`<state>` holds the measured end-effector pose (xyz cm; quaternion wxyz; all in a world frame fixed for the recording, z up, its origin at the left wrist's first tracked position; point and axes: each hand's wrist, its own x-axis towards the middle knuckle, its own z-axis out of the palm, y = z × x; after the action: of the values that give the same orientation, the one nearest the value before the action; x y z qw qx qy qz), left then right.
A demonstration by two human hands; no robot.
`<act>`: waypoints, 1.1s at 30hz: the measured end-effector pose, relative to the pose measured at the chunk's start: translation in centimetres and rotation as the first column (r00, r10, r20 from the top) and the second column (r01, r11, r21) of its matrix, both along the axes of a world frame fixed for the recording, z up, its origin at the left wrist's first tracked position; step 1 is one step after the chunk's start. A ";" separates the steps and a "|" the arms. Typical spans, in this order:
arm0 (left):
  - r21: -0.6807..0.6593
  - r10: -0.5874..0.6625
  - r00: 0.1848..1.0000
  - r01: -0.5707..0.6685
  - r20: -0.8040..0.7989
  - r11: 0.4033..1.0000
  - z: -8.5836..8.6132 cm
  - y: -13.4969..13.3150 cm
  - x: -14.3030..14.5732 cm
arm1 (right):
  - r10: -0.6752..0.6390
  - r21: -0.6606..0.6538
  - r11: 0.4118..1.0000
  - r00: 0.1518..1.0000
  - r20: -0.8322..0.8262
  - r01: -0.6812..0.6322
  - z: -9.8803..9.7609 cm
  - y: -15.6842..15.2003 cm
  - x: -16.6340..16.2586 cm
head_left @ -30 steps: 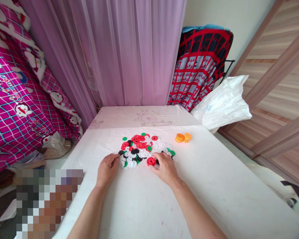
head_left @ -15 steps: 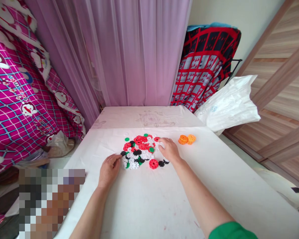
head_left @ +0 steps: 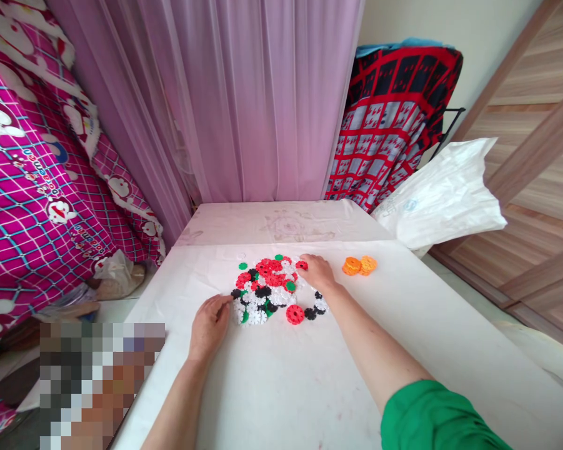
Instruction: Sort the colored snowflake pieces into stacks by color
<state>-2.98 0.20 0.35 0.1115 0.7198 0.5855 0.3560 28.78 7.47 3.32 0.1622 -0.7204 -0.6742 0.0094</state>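
Note:
A pile of small plastic snowflake discs in red, white, black and green lies on the white-covered table. My left hand [head_left: 210, 325] rests at the pile's left edge, fingers loosely bent, its fingertips by a black snowflake disc [head_left: 235, 293]. Beyond the pile's right side, my right hand [head_left: 317, 272] has its thumb and fingertips at a red snowflake disc [head_left: 302, 265]. Closer to me lie a larger-looking red disc [head_left: 295, 314], a few black discs [head_left: 310, 314] and some white discs [head_left: 321, 306], partly behind my right wrist.
Orange discs [head_left: 352, 266] sit in two small stacks right of my right hand. A white plastic bag [head_left: 445, 194] stands at the table's right edge. A purple curtain [head_left: 267, 100] hangs behind the table [head_left: 272, 387]; a wooden cabinet [head_left: 534, 187] is on the right.
My right hand has shifted slightly away from me to the red disc, and white and black discs now show beside its wrist. My left hand stays by the pile. The view has shifted slightly.

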 end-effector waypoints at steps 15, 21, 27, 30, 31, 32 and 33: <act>-0.011 -0.003 1.000 0.003 -0.010 1.000 -0.1 -0.1 0.0 | 0.294 0.326 0.923 0.920 -0.260 -0.203 -1.1 -13.3 -3.1; -0.008 0.002 1.000 -0.002 -0.008 1.000 -0.1 -0.1 0.1 | 0.312 0.322 0.914 0.934 -0.175 -0.246 -1.6 -12.7 -3.1; -0.011 0.000 1.000 0.000 -0.008 1.000 -0.3 0.0 0.0 | 0.322 0.316 0.914 0.929 -0.181 -0.255 -1.8 -12.7 -3.2; -0.009 -0.004 1.000 0.004 -0.004 1.000 -0.2 -0.1 0.1 | 0.323 0.327 0.912 0.926 -0.195 -0.249 -1.1 -13.1 -3.0; -0.008 -0.005 1.000 0.005 -0.002 1.000 -0.2 -0.1 0.1 | 0.320 0.337 0.910 0.927 -0.196 -0.243 -0.8 -13.3 -2.9; -0.008 -0.005 1.000 0.005 0.000 1.000 -0.2 -0.1 0.1 | 0.314 0.347 0.908 0.929 -0.195 -0.235 -0.5 -13.5 -2.7; -0.010 -0.006 1.000 0.006 0.002 1.000 -0.3 -0.1 0.1 | 0.306 0.351 0.909 0.932 -0.192 -0.226 -0.3 -13.7 -2.5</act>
<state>-2.86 0.13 0.09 0.1167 0.7207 0.5850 0.3532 26.26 -6.27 3.00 0.3562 -0.5779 -0.7342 0.0089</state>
